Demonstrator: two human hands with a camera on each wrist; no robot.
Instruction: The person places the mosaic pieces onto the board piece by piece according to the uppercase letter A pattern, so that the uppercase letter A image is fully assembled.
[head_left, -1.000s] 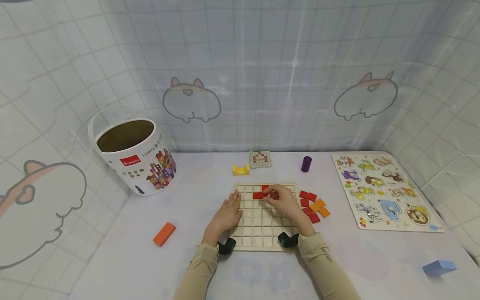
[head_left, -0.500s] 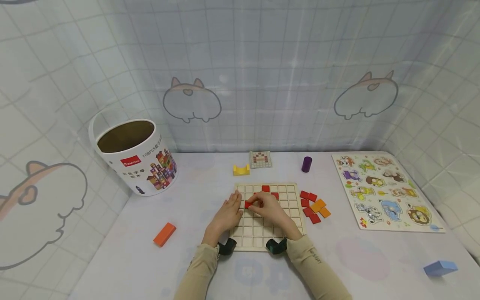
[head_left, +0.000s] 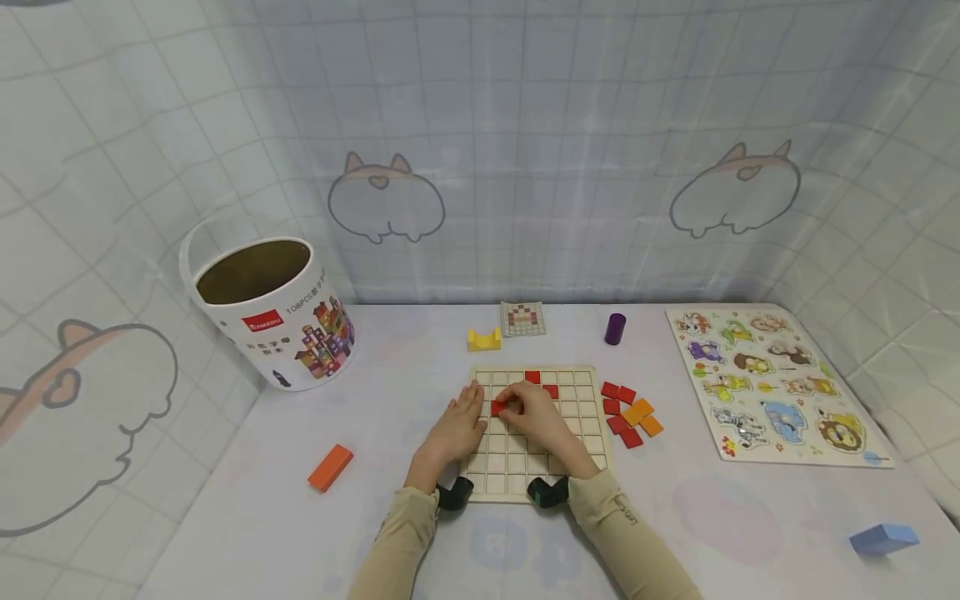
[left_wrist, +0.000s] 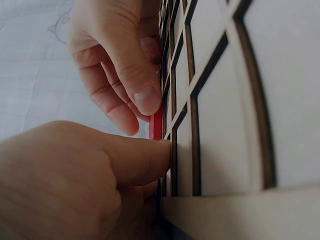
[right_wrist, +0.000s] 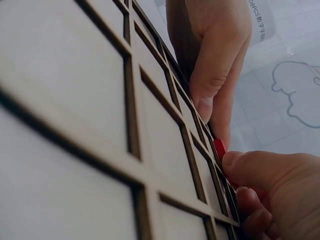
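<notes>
A pale wooden grid board [head_left: 517,482] lies flat in front of the person. The left hand [head_left: 456,427] rests on its left edge, fingers stretched out and holding nothing. Thumb and fingers of the right hand [head_left: 536,417] pinch a small red square tile [head_left: 498,408] at a cell near the board's left side, in the third row. That red tile [left_wrist: 157,125] also shows between the hands in the left wrist view. One red tile [head_left: 532,377] sits in the top row and another red tile [head_left: 551,391] in the second. The right hand covers some cells.
Loose red tiles [head_left: 612,407] and orange tiles [head_left: 637,412] lie right of the board. Behind it are a pattern card [head_left: 523,319], a yellow block [head_left: 484,340] and a purple cylinder [head_left: 615,329]. A bucket [head_left: 273,325], orange block [head_left: 330,468], animal puzzle [head_left: 772,383] and blue block [head_left: 883,539] stand farther out.
The right hand has moved left and toward the person, from the second row to the third, uncovering the red tile in the second row. The left hand has stayed in place.
</notes>
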